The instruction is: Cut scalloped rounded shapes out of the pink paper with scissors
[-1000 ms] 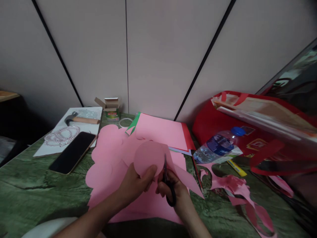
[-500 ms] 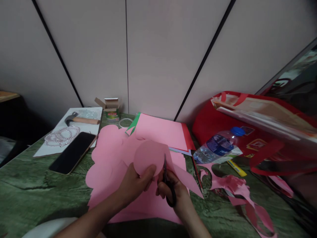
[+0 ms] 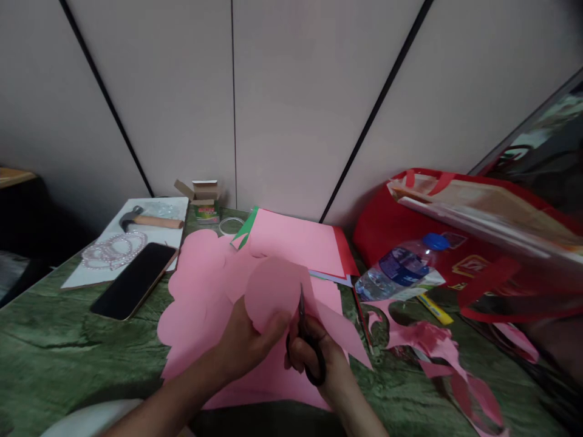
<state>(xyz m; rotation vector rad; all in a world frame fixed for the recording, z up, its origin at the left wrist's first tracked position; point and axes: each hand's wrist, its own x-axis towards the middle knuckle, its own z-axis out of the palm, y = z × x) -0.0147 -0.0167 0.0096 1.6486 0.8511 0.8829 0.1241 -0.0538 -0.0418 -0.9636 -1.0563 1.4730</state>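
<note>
- Left hand (image 3: 248,346): fingers pinch the round pink paper disc (image 3: 271,285) above pink paper sheets (image 3: 195,321).
- Right hand (image 3: 328,358): fingers grip black-handled metal scissors (image 3: 302,312) at its edge.
- I'd turn the disc, not the scissors.

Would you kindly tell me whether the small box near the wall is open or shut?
Open: the box has a flap sticking out to the left.

Dim, diffuse light greys the wall (image 3: 282,121), fading toward the corners; dark shadow lies under the near edge of the pink paper (image 3: 268,376); the left hand (image 3: 252,337) looks slightly blurred. Wide-angle distortion stretches the red bag (image 3: 487,249); fine detail is soft.
</note>
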